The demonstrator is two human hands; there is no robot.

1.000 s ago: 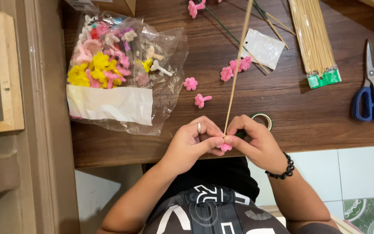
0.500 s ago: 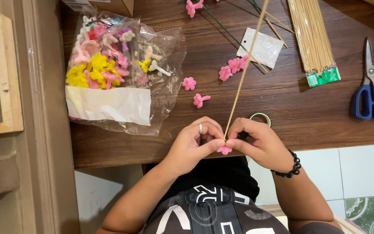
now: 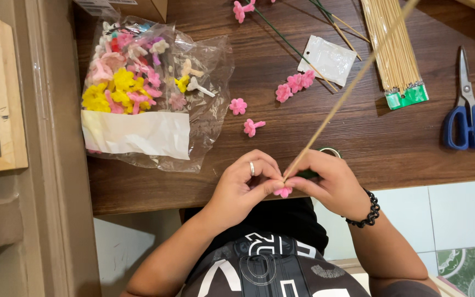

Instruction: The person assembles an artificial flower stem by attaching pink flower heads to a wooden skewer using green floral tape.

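Note:
My left hand (image 3: 246,187) and my right hand (image 3: 328,181) meet at the near edge of the wooden table (image 3: 358,148). Between their fingertips sits a small pink flower (image 3: 283,191) at the lower end of a thin bamboo stick (image 3: 353,85). The stick slants up and away to the right. My right hand pinches the stick just above the flower; my left hand's thumb and forefinger pinch the flower. A ring is on my left hand and a black bead bracelet on my right wrist.
A clear bag (image 3: 149,93) of pink, yellow and white flowers lies at the left. Loose pink flowers (image 3: 246,115), flowered stems (image 3: 295,82), a small white packet (image 3: 328,59), a bundle of bamboo sticks (image 3: 394,49), blue scissors (image 3: 467,113) and a tape roll (image 3: 330,152) behind my right hand lie on the table.
The stick's far end has swung to the right, so it now leans more steeply across the table. Both hands stay together at the flower.

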